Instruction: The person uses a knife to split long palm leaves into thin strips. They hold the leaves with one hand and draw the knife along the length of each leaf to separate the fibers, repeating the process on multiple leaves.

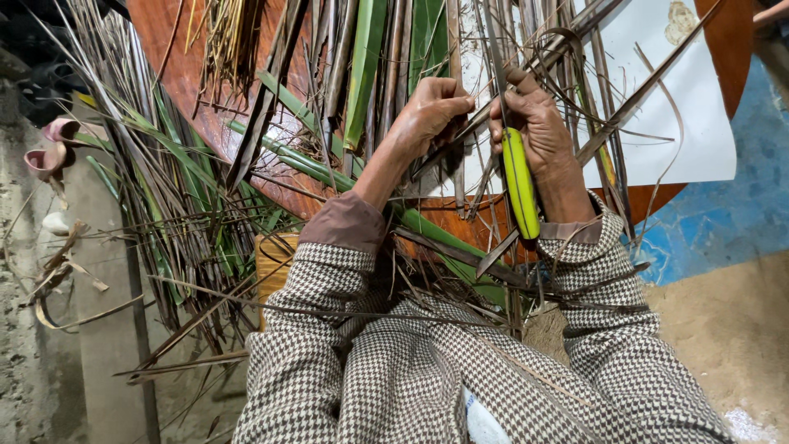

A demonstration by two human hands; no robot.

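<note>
Right hand clamped around yellow-green knife handle, left hand pinching dry palm leaf strips just beside it, over reddish-brown tabletop strewn with green fronds

The person wears a houndstooth jacket in a small brown-and-cream check, covering both arms and the lap. Under it, plain brown cuffs of an inner garment stick out past the jacket's sleeve ends, the one toward the left hand showing more than the one by the right hand. Both hands are bare.
</note>
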